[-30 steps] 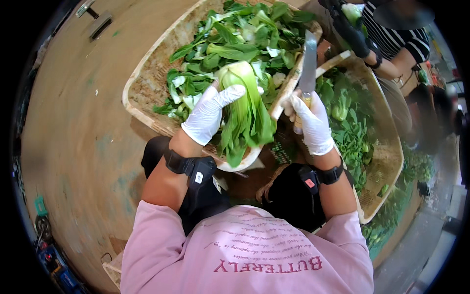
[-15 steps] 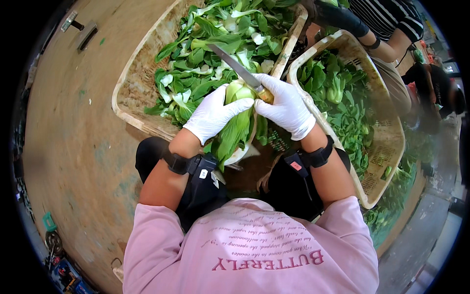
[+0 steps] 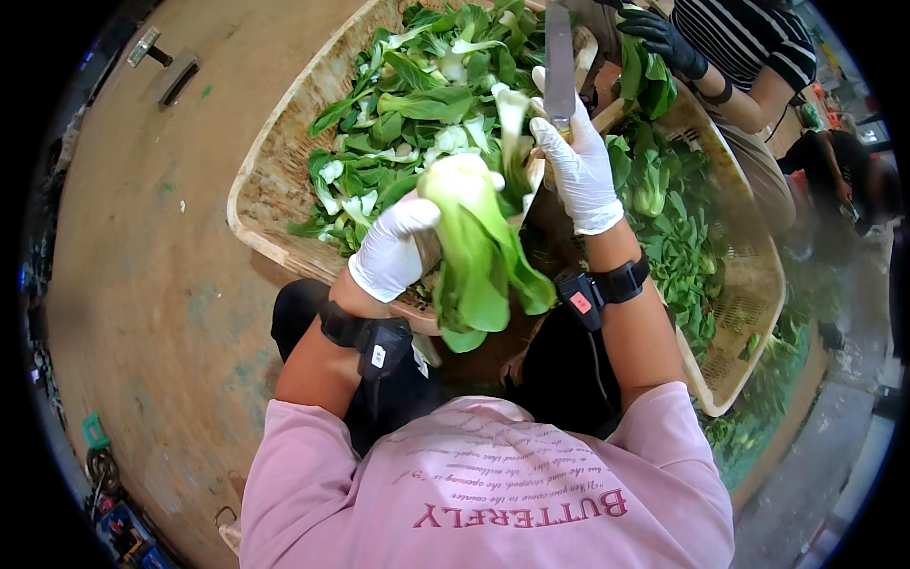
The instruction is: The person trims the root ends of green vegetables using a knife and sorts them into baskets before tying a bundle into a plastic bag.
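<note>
My left hand, in a white glove, is closed around the pale base of a bok choy, whose green leaves hang toward me. My right hand, also gloved in white, grips a knife. Its blade points up and away from me; the handle is mostly hidden by the fingers. Between the two hands a single blurred bok choy leaf hangs over the rim of the left crate. That crate holds a pile of loose leaves and pale stalk pieces.
On the right stands a second crate with bok choy heads in it. Across from me a co-worker's dark-gloved hand holds greens above it. More greens lie beyond that crate. Brown floor stretches to my left.
My hands have moved apart, the right one going up and right with the knife, its blade now upright. The bok choy has turned in my left hand. One leaf now shows apart from it.
</note>
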